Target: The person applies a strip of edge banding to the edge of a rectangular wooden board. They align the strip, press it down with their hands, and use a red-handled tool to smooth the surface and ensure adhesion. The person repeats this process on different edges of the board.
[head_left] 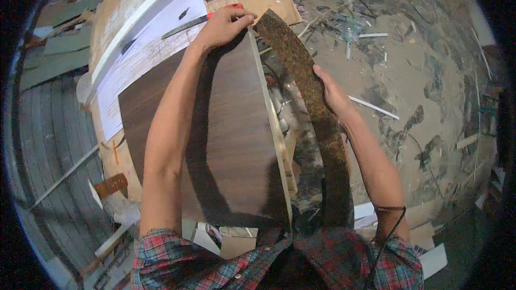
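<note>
Strip (326, 129), dark brown and curved, lies in the head view between the two hands, its long axis running from near the person's body up and leftward, alongside the pale right edge of a wood-grain panel (236, 113); the gap narrows toward the top. Right hand (334, 96) is nearer the strip's middle and holds its outer edge, fingers partly hidden. Left hand (228, 24), fingers bent, sits at the panel's upper corner, near the strip's top end; its grip cannot be determined.

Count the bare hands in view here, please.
2: the left hand at the far right corner of the dark-brown wood-grain panel, and the right hand at the right edge of the mottled-brown curved strip.
</note>
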The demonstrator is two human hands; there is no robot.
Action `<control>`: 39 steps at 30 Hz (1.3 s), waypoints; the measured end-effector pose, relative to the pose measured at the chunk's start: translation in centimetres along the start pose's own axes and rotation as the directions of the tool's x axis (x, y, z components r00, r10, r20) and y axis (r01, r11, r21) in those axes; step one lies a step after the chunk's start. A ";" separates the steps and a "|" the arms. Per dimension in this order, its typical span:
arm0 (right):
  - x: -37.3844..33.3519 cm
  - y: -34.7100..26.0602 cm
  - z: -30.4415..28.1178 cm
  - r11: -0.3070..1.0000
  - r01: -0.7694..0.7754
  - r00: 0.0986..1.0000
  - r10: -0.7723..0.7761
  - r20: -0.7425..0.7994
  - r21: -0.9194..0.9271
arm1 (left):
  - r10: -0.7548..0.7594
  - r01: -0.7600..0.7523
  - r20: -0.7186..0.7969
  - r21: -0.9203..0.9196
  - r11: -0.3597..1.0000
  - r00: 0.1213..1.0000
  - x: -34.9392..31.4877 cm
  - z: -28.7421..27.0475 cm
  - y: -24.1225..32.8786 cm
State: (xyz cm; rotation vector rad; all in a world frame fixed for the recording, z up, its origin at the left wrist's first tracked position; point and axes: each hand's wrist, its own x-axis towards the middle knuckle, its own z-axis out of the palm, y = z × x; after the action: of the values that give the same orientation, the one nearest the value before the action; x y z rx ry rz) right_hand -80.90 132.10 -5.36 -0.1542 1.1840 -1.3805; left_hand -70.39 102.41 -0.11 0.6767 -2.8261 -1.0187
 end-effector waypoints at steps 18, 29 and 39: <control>-1.1 1.7 6.4 0.925 0.112 0.991 -0.129 -0.022 -0.363 | -0.036 0.034 -0.013 -0.153 0.988 0.999 0.2 0.2 -2.7; 0.9 3.2 6.5 0.888 0.283 0.958 -0.280 0.062 -0.363 | 0.041 -0.052 -0.064 -0.191 0.980 0.997 0.9 0.9 -3.8; 1.6 3.4 6.8 0.808 0.340 0.940 -0.291 0.176 -0.482 | -0.044 0.032 -0.034 -0.301 0.953 0.998 1.0 0.4 -3.9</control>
State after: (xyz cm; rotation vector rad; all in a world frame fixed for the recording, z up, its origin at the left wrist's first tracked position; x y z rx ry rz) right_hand -74.26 128.14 -5.45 -0.8187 1.4690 -1.2942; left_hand -69.85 99.58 -2.97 0.7097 -2.5516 -1.3858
